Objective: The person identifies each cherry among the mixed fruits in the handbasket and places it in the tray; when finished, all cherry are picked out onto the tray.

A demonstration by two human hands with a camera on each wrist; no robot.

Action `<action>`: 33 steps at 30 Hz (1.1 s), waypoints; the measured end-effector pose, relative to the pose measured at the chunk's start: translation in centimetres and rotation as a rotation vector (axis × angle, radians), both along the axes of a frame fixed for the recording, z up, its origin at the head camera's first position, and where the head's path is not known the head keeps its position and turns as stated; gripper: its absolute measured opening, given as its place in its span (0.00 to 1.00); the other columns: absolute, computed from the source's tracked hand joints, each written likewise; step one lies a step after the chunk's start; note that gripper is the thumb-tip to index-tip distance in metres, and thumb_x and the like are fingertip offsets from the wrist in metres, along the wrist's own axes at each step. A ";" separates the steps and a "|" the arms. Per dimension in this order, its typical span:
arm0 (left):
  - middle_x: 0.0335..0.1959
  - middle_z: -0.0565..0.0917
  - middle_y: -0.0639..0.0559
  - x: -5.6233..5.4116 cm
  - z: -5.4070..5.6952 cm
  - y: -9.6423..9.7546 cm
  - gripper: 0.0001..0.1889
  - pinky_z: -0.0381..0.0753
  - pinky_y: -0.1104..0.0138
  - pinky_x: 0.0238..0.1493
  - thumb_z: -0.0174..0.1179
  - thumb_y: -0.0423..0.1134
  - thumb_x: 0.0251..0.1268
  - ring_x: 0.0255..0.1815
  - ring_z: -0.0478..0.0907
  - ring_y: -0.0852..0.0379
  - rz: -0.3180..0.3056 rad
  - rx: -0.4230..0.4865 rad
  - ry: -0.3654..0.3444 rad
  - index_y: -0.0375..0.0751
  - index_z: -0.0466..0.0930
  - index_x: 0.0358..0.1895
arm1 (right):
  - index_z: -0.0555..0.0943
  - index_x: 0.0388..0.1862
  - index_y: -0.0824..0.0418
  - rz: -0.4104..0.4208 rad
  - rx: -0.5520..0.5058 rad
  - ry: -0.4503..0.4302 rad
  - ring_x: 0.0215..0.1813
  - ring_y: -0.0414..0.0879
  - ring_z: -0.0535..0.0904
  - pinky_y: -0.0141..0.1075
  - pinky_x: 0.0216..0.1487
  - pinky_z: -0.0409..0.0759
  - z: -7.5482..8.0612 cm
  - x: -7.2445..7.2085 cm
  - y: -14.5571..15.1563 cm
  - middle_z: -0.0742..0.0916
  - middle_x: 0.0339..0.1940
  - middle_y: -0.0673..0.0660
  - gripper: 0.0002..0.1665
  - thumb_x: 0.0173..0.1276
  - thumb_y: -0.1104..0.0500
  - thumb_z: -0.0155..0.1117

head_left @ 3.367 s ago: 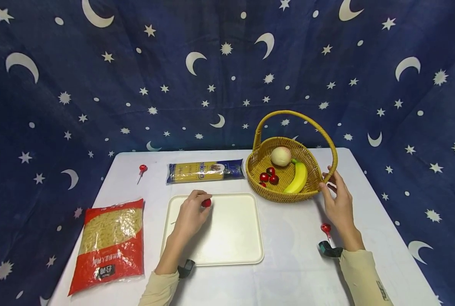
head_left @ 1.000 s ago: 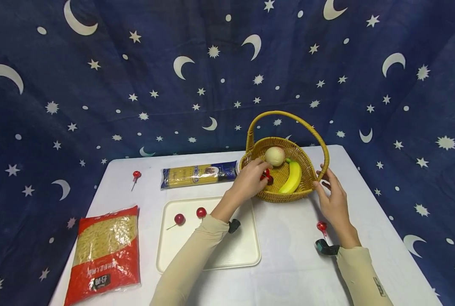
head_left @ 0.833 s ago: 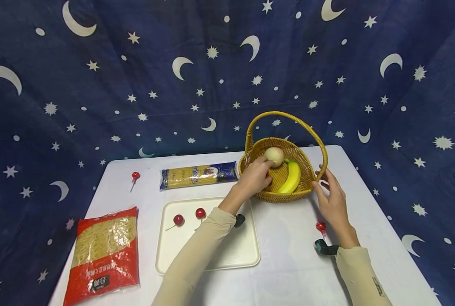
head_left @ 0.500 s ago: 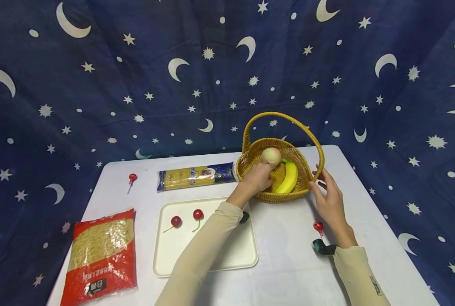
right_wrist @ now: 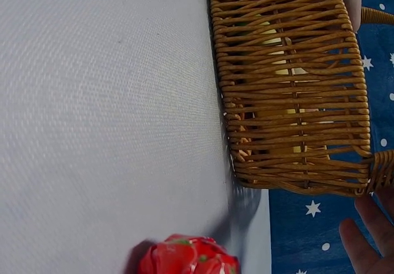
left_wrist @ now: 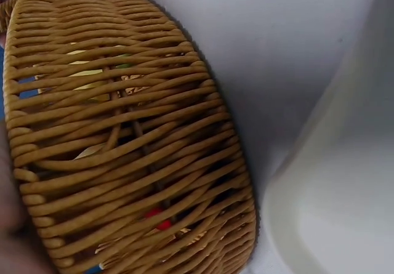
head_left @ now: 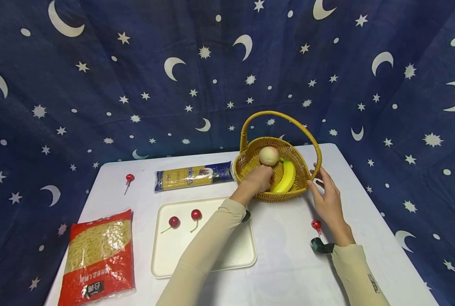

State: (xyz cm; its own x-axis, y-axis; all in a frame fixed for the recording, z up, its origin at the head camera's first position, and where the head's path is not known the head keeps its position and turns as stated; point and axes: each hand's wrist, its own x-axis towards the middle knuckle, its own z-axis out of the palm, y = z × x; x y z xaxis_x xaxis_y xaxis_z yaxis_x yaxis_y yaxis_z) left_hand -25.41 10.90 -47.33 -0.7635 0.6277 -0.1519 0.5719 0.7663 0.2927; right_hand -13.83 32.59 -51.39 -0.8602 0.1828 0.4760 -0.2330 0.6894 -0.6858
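Note:
In the head view, a yellow wicker basket [head_left: 250,168] with a tall hoop handle stands at the back right of the table. A peach [head_left: 268,156] and a banana [head_left: 287,176] lie inside. My left hand [head_left: 260,178] reaches over the near left rim into the basket; its fingertips and the cherries there are hidden. A bit of red [left_wrist: 159,218] shows through the weave in the left wrist view. My right hand [head_left: 328,202] holds the basket's right side at the foot of the handle. Two stemmed cherries [head_left: 196,214] lie on the cream tray [head_left: 253,250].
Left of the tray lies a red bag of pasta [head_left: 97,255]. Behind it is a pack of spaghetti [head_left: 193,176]. One red lollipop [head_left: 129,177] lies at the back left; another lollipop [head_left: 316,225] lies beside the right wrist. A starry cloth [head_left: 154,76] hangs behind the white table.
Earlier my left hand was over the tray with a cherry. It has since moved right into the basket and sunk lower, covering the cherries there. My right hand stays at the basket.

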 end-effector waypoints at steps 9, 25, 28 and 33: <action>0.39 0.91 0.54 0.0 0.1 -0.1 0.03 0.84 0.64 0.41 0.67 0.34 0.71 0.37 0.83 0.58 0.031 -0.057 -0.048 0.45 0.89 0.39 | 0.66 0.85 0.50 0.000 0.009 -0.012 0.68 0.41 0.78 0.27 0.72 0.77 -0.1 -0.2 -0.3 0.85 0.68 0.64 0.38 0.80 0.62 0.64; 0.31 0.84 0.56 0.6 1.4 -0.7 0.07 0.72 0.69 0.31 0.68 0.32 0.67 0.32 0.76 0.59 0.075 0.084 0.070 0.47 0.87 0.30 | 0.66 0.85 0.45 -0.008 -0.004 -0.031 0.69 0.28 0.74 0.21 0.71 0.75 0.1 0.0 -0.4 0.84 0.70 0.64 0.37 0.81 0.59 0.63; 0.32 0.85 0.56 0.7 1.9 -0.8 0.07 0.72 0.68 0.32 0.67 0.31 0.65 0.32 0.75 0.59 0.069 0.116 0.101 0.48 0.89 0.34 | 0.67 0.84 0.47 -0.006 -0.009 -0.015 0.67 0.22 0.72 0.17 0.69 0.73 0.2 0.0 -0.4 0.84 0.70 0.65 0.37 0.81 0.61 0.63; 0.40 0.91 0.56 1.1 3.1 -1.2 0.11 0.81 0.68 0.36 0.67 0.31 0.66 0.34 0.82 0.58 0.056 0.160 0.155 0.49 0.94 0.44 | 0.67 0.84 0.48 -0.004 -0.013 0.002 0.66 0.16 0.69 0.13 0.67 0.70 0.1 0.0 -0.4 0.84 0.69 0.67 0.37 0.80 0.63 0.64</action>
